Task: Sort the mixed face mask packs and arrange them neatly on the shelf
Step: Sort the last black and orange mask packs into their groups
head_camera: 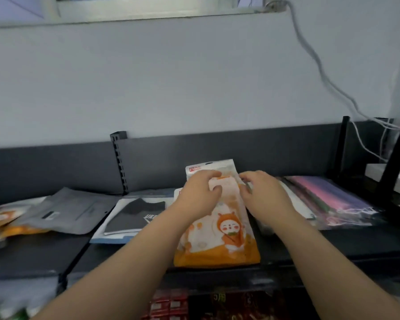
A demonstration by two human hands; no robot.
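**On the shelf, mid-row: squaring the orange packs**

At the middle of the dark shelf (pixel 337 243) an orange cartoon pack (pixel 219 229) is laid lengthwise, its far end overlapping a matching pack (pixel 209 166) behind it. The far end is gripped by the left hand (pixel 198 192), thumb and fingers curled round it. The right hand (pixel 261 192) is curled at the right edge, though whether it pinches or merely touches cannot be told (the view is blurred there).

The step is judged to be aligning like with like. The edges are best pressed inward from both sides, then the pile slid back to the shelf's rear panel. The slippery film should be held lightly so nothing fans out. Space should be kept from the black mask pack (pixel 134 215) on the left and the purple packs (pixel 328 202) on the right. More orange packs (pixel 0 218) at the far left remain to be gathered.
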